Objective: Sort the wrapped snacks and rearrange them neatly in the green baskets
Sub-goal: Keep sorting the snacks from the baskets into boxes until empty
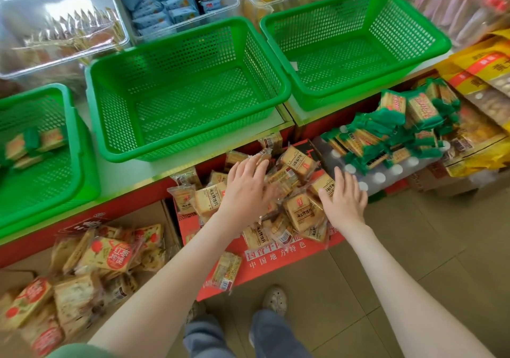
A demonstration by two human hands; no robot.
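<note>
Three green baskets stand on the shelf: the left basket (74, 147) holds a few green-wrapped snacks (30, 145), while the middle basket (187, 147) and the right basket (356, 12) hold nothing. Below the shelf lies a heap of tan wrapped biscuit packs (299, 211) on a red carton (276, 258). My left hand (245, 189) lies flat over the heap with fingers spread. My right hand (345, 197) hovers over the heap's right side, fingers straight. Neither hand grips a pack.
Green-wrapped snacks (400, 131) are piled on a pack of bottles (378, 178) at right. Red-labelled packs (107, 252) fill a carton at lower left. Clear bins (55, 26) of snacks stand behind the baskets. Yellow bags (485, 73) sit at far right. My feet are on the tiled floor (414, 247).
</note>
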